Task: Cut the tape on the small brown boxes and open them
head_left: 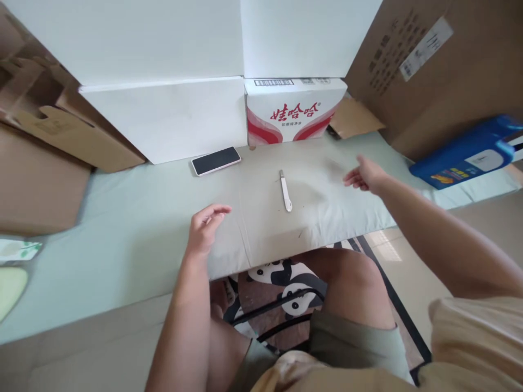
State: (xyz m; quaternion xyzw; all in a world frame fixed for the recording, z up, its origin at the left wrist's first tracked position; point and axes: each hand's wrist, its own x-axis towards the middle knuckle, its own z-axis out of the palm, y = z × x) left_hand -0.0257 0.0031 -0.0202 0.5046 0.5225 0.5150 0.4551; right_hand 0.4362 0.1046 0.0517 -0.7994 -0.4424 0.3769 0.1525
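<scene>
A slim tool with a white handle and a short grey tip (pixel 285 191) lies on the pale green cloth of the table between my hands; I cannot make out its exact kind. My left hand (pixel 207 226) is above the cloth to the left of the tool, its fingers loosely bent and nothing in it. To the right, my right hand (pixel 365 175) hovers over the cloth with thumb apart from half-curled fingers, also holding nothing. A smartphone (pixel 216 161) with a dark screen lies behind my left hand, near the white boxes.
A white carton with red print (pixel 296 114) and a plain white box (pixel 171 120) line the back. Brown cardboard boxes (pixel 36 179) stand at the left, and a large brown carton (pixel 441 81) at the right. Before it leans a blue plastic jug (pixel 466 155).
</scene>
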